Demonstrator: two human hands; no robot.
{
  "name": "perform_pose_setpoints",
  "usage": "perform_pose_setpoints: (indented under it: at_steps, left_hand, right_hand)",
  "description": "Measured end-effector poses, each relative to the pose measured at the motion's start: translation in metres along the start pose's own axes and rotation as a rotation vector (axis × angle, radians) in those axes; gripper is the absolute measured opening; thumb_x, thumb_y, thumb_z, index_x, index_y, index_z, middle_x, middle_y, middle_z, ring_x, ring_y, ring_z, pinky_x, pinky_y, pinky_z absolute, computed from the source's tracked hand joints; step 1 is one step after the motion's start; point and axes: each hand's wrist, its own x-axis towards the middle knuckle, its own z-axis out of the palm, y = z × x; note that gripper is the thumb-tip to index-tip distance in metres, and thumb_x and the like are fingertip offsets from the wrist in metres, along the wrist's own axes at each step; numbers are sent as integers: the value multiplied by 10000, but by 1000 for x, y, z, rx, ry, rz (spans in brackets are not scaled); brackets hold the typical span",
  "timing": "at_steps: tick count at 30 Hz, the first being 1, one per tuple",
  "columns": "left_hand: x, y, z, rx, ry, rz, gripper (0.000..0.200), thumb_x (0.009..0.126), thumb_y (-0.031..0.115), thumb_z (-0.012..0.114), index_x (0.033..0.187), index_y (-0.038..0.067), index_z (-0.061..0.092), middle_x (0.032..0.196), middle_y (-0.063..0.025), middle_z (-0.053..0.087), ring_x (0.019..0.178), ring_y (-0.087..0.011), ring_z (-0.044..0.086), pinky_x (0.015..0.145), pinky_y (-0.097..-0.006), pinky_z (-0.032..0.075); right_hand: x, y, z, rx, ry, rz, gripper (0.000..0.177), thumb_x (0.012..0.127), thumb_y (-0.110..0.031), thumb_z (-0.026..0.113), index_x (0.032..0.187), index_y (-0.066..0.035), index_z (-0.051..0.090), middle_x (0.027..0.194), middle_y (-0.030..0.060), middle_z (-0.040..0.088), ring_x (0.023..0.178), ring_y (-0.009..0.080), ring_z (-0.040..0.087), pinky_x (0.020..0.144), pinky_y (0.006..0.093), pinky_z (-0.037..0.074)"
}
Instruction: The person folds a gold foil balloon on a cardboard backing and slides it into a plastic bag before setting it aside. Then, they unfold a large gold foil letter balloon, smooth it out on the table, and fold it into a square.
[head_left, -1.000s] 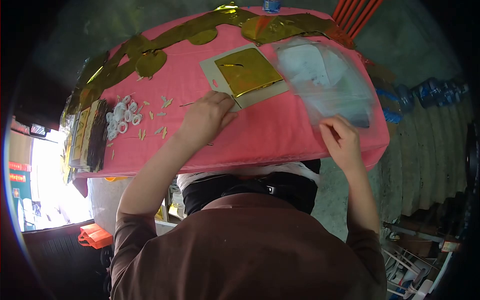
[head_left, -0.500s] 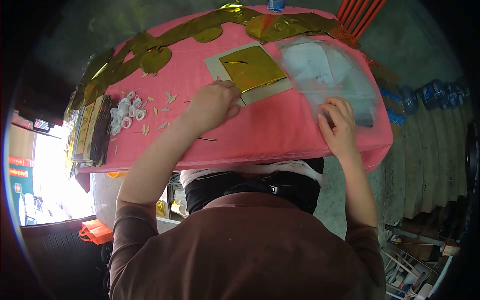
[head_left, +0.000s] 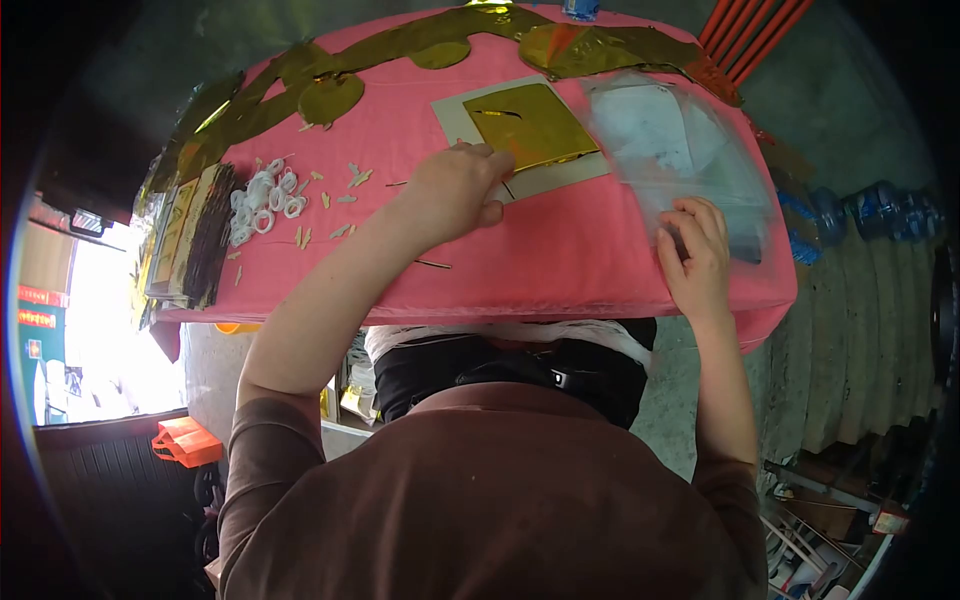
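Your right hand (head_left: 697,258) is opening wider, looking empty, bringing the clear bags (head_left: 648,130) within reach. Your left hand (head_left: 458,194) is covering an edge of the card (head_left: 560,178) under the gold sheet (head_left: 532,130); I can't tell its grip.

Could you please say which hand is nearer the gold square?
Left hand, at the near-left corner of the gold square; the right hand is farther right, by plastic bags.
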Motion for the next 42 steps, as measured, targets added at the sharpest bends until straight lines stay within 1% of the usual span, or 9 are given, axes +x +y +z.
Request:
perform_pose_setpoints:
  at_steps: [4,11,16,23,26,33,36,38,42]
  left_hand:
    - [-7,-9,12,10,84,128,232,702,98,611,932,80,640,876,-93,566,855,-284,593,756,-388,495]
    - [-17,-9,17,30,183,149,244,726,80,598,964,94,647,907,-78,559,859,-272,579,769,-365,490]
    - [-22,-13,15,2,137,164,280,736,40,566,1003,88,638,984,-73,579,908,-266,576,767,-363,494]
    - [-41,-17,2,-27,96,173,274,734,27,563,991,70,646,971,-84,583,913,-264,572,774,-359,490]
    - [-56,-17,-3,-54,135,222,295,712,32,562,991,79,644,943,-81,571,872,-268,563,761,-362,484]
    - [-88,-8,-16,-90,80,234,323,699,0,565,1006,70,637,982,-83,575,923,-263,553,799,-364,477]
    - [-91,-6,-15,-92,79,264,332,693,0,564,1011,70,630,984,-77,569,935,-256,547,808,-360,474]
    - [-94,-4,-15,-88,89,277,338,689,1,565,1013,71,627,985,-73,566,935,-251,545,810,-355,473]
    - [-97,2,-13,-62,88,302,328,692,10,558,1007,72,625,972,-65,562,932,-232,546,821,-340,468]
  right_hand:
    - [0,0,1,4,3,6,149,720,-33,625,860,3,590,992,128,556,997,310,517,857,392,404]
    - [2,-5,-3,-80,-21,-20,138,721,-29,621,855,-7,592,1009,126,561,1033,307,514,893,393,380]
    - [9,-13,-1,-101,-11,-74,157,707,-45,639,857,-16,603,1008,117,557,1037,306,508,898,411,372]
    - [15,-27,8,-22,-24,-133,162,714,-43,647,866,-10,604,997,119,562,1037,310,513,889,403,390]
    - [17,-31,10,41,-50,-133,166,717,-42,646,874,-8,604,979,120,568,1012,306,524,878,397,398]
    - [26,-43,17,220,-151,-67,185,740,-55,646,909,6,603,969,122,583,985,298,538,864,368,417]
    - [35,-47,24,296,-219,-26,240,795,-82,623,1012,14,588,1079,131,574,1051,305,524,897,357,416]
    - [42,-47,34,339,-287,-24,328,862,-139,566,1149,17,538,1248,148,505,1173,313,463,972,359,375]
    - [55,-48,50,286,-370,-85,387,907,-189,509,1234,17,483,1365,160,405,1273,308,371,1038,357,309]
